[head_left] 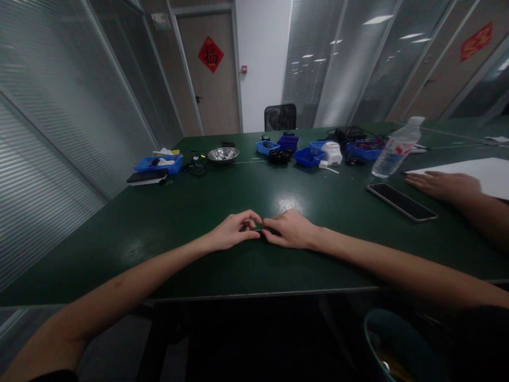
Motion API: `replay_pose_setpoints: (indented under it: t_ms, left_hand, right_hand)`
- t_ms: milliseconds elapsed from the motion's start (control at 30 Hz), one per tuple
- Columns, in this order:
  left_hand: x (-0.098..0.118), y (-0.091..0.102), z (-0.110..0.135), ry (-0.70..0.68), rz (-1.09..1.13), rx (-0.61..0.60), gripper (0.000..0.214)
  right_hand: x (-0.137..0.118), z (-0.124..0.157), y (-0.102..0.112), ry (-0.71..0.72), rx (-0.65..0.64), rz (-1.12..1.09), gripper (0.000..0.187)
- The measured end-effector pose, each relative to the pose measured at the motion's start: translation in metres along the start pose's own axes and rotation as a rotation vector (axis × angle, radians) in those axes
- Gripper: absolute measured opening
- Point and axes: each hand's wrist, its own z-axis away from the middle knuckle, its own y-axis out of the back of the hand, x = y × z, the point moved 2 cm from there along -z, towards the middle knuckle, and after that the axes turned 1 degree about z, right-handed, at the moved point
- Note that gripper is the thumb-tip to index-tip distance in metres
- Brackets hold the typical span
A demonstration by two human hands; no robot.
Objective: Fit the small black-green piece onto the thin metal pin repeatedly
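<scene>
My left hand (233,231) and my right hand (291,229) meet low over the green table (191,212), near its front edge. Between their fingertips is a small dark piece (258,231), too small for me to name. Thumb and fingers of the left hand are curled round it from one side. From the other side, the right thumb and forefinger close in a pinch at the same spot. Much of the piece is hidden by the fingers.
Rightward lie a phone (401,201), a water bottle (397,148) and another person's hand (445,184) by white paper (493,175). Along the back stand blue trays (308,157), a metal bowl (223,155) and cables (196,165). Below the edge is a bin (369,329).
</scene>
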Motion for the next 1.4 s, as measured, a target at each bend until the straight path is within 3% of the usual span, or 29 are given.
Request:
replay_pose_setpoints:
  t_ms: [400, 733, 900, 1100, 1400]
  left_hand:
    - [0.000, 0.006, 0.005, -0.002, -0.132, 0.038, 0.067]
    - [0.005, 0.016, 0.014, -0.062, -0.358, 0.060, 0.043]
    - [0.003, 0.021, 0.017, -0.062, -0.367, 0.099, 0.051]
    - [0.004, 0.020, 0.017, -0.079, -0.420, 0.055, 0.040]
    - [0.013, 0.019, 0.020, -0.158, -0.460, -0.024, 0.030]
  right_hand:
    - [0.002, 0.000, 0.001, -0.212, -0.015, 0.024, 0.038]
    - [0.009, 0.002, -0.001, -0.237, 0.040, -0.083, 0.038]
    - [0.010, 0.002, 0.000, -0.256, 0.050, -0.086, 0.040]
    - [0.009, 0.001, 0.001, -0.221, 0.038, -0.088, 0.038]
    - [0.016, 0.002, 0.002, -0.331, 0.095, -0.147, 0.038]
